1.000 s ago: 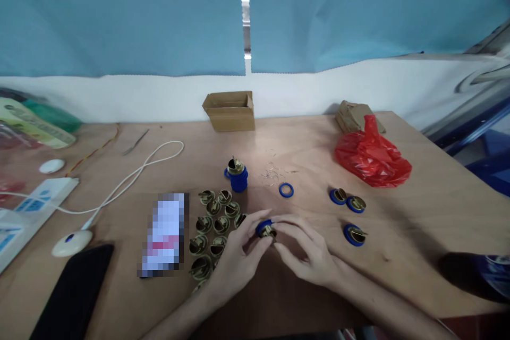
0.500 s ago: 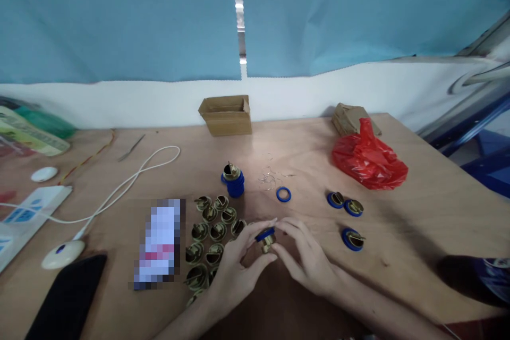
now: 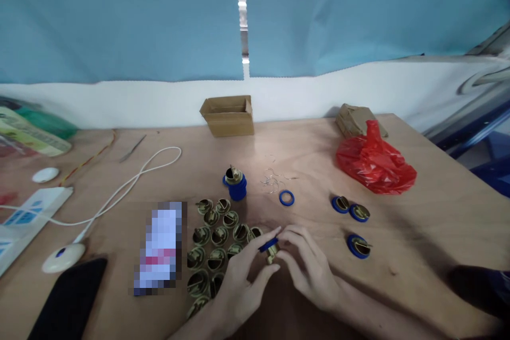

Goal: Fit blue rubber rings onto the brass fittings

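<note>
Short, round brass-coloured fittings (image 3: 216, 259) crowd the wooden desk (image 3: 314, 180) beside the left hand (image 3: 245, 284), which hides some. Beyond stand a stack of blue rings (image 3: 238, 191) and a smooth loose ring (image 3: 287, 204); farther back, a crinkled red plastic bag (image 3: 376, 164) and open cardboard box (image 3: 230, 126). Fingers of the left and right hand (image 3: 311, 273) pinch one blue-ringed fitting (image 3: 272, 253), tilted, between them.

The white wall (image 3: 167, 106) is covered above by a blue sheet (image 3: 119, 16), parted by a shiny upright strip (image 3: 243, 21). Against the wall a wooden bench (image 3: 303, 154) is set, faintly lit toward the back. Beyond its right edge, a blue frame (image 3: 480, 126) is seen, blurred.
</note>
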Available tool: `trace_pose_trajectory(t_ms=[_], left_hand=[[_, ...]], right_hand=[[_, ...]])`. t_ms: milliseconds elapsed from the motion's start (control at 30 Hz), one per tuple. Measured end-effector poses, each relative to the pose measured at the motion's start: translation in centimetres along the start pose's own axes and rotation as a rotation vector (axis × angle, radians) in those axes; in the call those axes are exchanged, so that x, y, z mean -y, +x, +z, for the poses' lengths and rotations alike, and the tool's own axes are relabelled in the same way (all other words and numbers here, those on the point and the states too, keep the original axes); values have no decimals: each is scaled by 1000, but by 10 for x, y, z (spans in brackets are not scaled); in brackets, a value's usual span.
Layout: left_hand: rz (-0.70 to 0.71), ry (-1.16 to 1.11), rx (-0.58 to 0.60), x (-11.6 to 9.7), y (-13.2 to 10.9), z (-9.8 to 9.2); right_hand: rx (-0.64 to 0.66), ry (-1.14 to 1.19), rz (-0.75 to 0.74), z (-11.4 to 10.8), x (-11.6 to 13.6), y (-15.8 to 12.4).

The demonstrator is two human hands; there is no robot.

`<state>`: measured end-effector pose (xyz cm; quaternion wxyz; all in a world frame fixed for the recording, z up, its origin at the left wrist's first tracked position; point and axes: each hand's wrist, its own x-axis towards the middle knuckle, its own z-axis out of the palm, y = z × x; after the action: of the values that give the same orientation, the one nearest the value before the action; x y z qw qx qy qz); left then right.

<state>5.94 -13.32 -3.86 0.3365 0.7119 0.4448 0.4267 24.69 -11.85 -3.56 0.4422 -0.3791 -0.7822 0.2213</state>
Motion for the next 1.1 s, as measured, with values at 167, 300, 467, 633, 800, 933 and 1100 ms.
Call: trace_pose_trajectory(t_ms=[167, 300, 467, 633, 800, 933, 1100], left_hand=[[15, 48, 6, 1, -3, 2], [18, 19, -1, 0, -3, 1], [-9, -91, -13, -3, 0, -1], [-21, -73, -1, -2, -1, -2], [12, -21, 7, -3, 0, -1], [109, 44, -6, -2, 0, 3], [350, 178, -142, 1, -1, 3]], right_hand=[[32, 11, -10, 2, -1, 3], [42, 47, -7, 3, -2, 3], [56, 97, 32, 3, -4, 1], [61, 117, 52, 3, -4, 2], [37, 88, 37, 4, -2, 3], [39, 77, -23, 5, -3, 2], [39, 89, -18, 6, -7, 2]])
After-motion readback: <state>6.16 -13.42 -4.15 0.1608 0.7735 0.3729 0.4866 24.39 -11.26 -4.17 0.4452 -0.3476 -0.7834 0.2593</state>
